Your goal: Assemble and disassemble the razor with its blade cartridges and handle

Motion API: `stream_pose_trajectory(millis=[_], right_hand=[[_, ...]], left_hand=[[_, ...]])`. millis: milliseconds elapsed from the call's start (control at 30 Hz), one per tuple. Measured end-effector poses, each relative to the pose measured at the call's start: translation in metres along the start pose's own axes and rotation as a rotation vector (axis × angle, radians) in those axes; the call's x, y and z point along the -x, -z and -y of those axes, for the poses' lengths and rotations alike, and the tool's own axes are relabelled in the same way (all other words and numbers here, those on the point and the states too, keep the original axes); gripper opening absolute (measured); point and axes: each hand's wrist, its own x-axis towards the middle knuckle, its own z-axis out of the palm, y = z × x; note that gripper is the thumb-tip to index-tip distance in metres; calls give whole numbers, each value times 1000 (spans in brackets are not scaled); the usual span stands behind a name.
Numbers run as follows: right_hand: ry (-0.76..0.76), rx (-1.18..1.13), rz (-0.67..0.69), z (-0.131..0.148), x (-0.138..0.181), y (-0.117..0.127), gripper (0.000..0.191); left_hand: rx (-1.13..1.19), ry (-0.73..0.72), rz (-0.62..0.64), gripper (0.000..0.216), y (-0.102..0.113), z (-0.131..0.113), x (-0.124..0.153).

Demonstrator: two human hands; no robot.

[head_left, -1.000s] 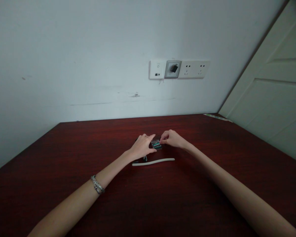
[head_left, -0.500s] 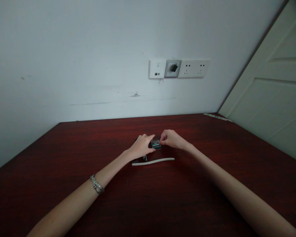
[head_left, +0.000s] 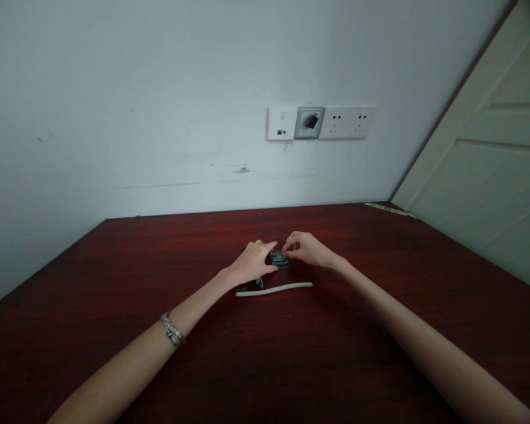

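Note:
A small clear case [head_left: 280,259] with greenish, dark-striped contents lies on the table between my hands. My left hand [head_left: 251,262] grips it from the left, thumb at the near edge and forefinger at the far edge. At its upper right, my right hand [head_left: 301,245] has the fingertips pinched together, touching the case or something in it too small to make out. Partly under my left hand is a dark object [head_left: 259,283] with a shiny part; most of it is hidden. Just in front lies a thin, whitish, slightly wavy strip [head_left: 276,289].
The dark red wooden table [head_left: 194,377] runs back to a pale wall [head_left: 159,106]. A row of wall sockets [head_left: 347,123] sits above it, with a black plug [head_left: 311,121] in one. A patterned strip [head_left: 389,209] lies at the back right, beside a white panelled door [head_left: 490,176].
The fingertips of my right hand have shifted slightly left and away from me, over the far part of the clear case. My left hand and the strip stay in place.

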Motion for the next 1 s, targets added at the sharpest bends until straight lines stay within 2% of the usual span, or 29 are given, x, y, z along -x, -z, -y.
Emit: stream_pose_trajectory(millis=[367,667,867,1000], right_hand=[[119,18,75,-2,2,-3,16],[117,-8,83,0,2,-4,16],[62,-80,12,-4,1,0,14],[66,-99,35,-6,2,5,23]], left_hand=[[10,-7,7,55,2,-1,1],[7,-53,12,55,-1,5,-1],[10,-60,0,57,-1,7,-1],[54,-61,8,55,3,5,0]])
